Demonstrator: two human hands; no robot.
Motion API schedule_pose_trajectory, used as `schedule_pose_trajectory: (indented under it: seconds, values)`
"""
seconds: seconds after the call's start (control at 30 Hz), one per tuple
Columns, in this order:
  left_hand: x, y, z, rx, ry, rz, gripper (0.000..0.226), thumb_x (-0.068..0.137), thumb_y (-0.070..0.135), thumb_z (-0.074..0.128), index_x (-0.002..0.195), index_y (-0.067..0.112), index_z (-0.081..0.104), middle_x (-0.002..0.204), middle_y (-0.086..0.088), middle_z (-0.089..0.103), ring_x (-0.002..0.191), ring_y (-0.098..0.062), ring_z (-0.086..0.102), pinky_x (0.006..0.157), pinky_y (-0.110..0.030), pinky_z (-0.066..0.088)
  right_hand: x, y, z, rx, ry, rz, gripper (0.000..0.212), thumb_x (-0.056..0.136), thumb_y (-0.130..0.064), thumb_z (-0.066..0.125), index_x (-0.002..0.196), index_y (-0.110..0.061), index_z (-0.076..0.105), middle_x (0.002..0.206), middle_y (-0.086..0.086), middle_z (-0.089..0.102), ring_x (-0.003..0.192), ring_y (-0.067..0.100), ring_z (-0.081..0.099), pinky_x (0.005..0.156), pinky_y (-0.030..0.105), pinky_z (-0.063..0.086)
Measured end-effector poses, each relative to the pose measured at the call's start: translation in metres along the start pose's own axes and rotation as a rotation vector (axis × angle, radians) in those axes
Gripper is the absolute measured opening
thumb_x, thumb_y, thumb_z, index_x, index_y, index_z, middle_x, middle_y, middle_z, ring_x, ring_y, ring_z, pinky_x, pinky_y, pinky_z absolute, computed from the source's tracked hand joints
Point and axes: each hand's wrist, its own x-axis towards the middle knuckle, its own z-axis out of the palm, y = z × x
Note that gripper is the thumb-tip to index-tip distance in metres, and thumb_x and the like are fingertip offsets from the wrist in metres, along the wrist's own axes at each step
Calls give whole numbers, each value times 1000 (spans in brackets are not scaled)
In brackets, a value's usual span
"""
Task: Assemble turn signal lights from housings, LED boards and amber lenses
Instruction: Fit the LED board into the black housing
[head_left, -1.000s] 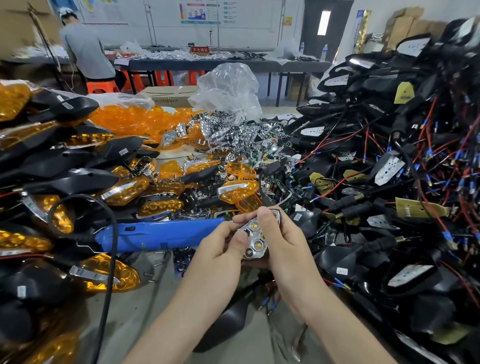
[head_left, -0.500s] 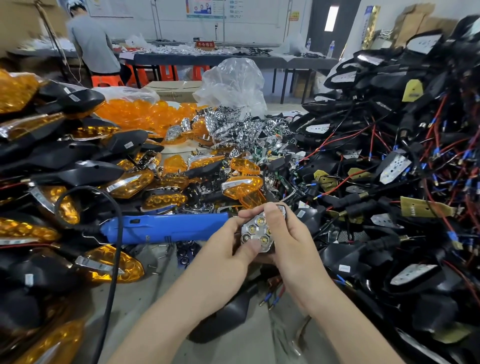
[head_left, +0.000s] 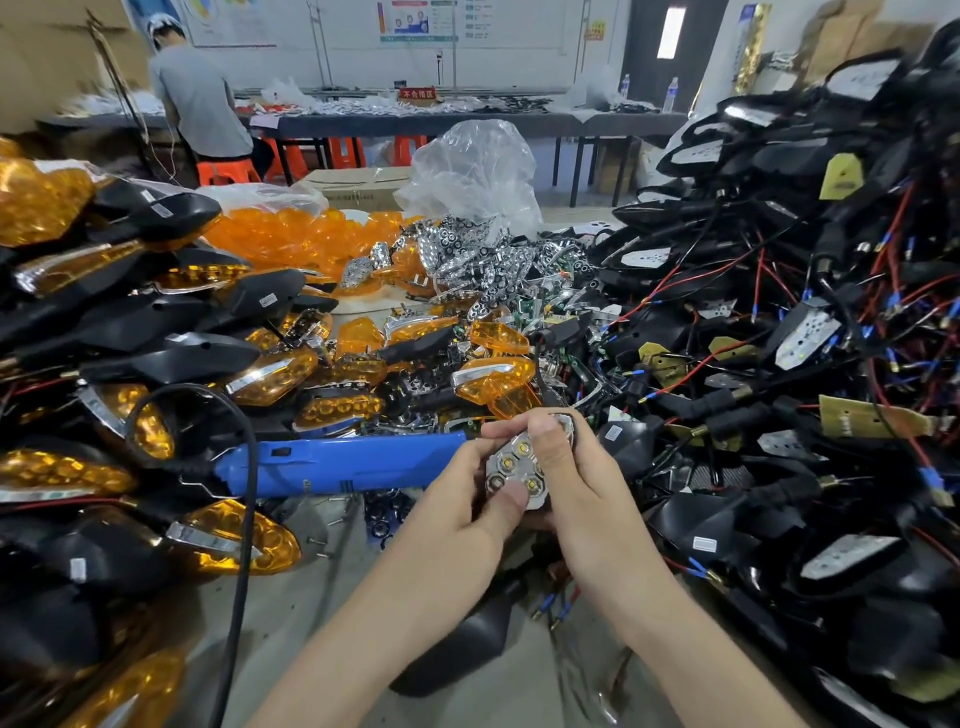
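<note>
Your left thumb's crept further over the LED module (head_left: 508, 462) since a second ago.
Left hand (head_left: 452, 519) and right hand (head_left: 582, 488) both pinch it, just right of the blue tool (head_left: 337, 465).

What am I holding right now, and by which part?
A chrome LED reflector, held by both hands: left hand thumb on its lower edge, right hand thumb near its top.
</note>
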Motion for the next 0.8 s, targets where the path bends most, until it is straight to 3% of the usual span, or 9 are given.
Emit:
schedule_pose_trajectory:
  seconds: [0.1, 0.3, 0.47, 0.6, 0.67, 0.8]
  values:
    - [-1, 4, -2, 32, -8, 42, 24, 98, 32, 59, 112, 49, 52, 97, 35, 66, 89, 16, 61, 69, -1, 41, -2, -1, 1, 2, -4, 0, 35, 100, -44, 46, 107, -17, 66, 111, -8, 75, 104, 9, 69, 85, 23, 55]
    - [0, 5, 1, 30, 29, 76, 30, 96, 17, 63, 105, 44, 53, 99, 41, 62, 95, 19, 58, 73, 2, 41, -6, -2, 3, 42, -12, 9, 27, 101, -37, 53, 108, -15, 65, 102, -8, 76, 88, 5, 71, 68, 17, 53]
    - [1, 1, 1, -27, 37, 77, 33, 95, 11, 63, 114, 37, 57, 99, 24, 71, 94, 5, 66, 73, -6, 47, -6, -3, 4, 40, -8, -45, 29, 100, -40, 51, 105, -15, 66, 99, -9, 76, 84, 3, 71, 66, 16, 53]
    - [0, 10, -6, -1, -30, 110, 25, 97, 32, 61, 120, 40, 58, 108, 26, 70, 103, 8, 64, 83, -8, 47, -2, -10, -2, 38, 23, -106, 25, 108, -29, 46, 103, -12, 63, 105, -3, 77, 91, 8, 72, 74, 17, 55]
    - [-5, 15, -11, 39, -25, 122, 27, 95, 45, 55, 122, 47, 55, 113, 34, 65, 109, 15, 58, 85, -2, 41, -1, -15, -5, 76, 87, -120, 21, 106, -33, 49, 98, -20, 63, 101, 1, 78, 90, 14, 73, 76, 21, 56]
    - [-21, 14, -29, 193, 159, 170, 35, 88, 58, 48, 120, 48, 54, 110, 35, 62, 104, 14, 57, 82, -3, 41, 3, -27, -14, 357, 250, -75, 18, 101, -39, 56, 92, -32, 70, 79, 1, 70, 66, 20, 67, 71, 34, 60]
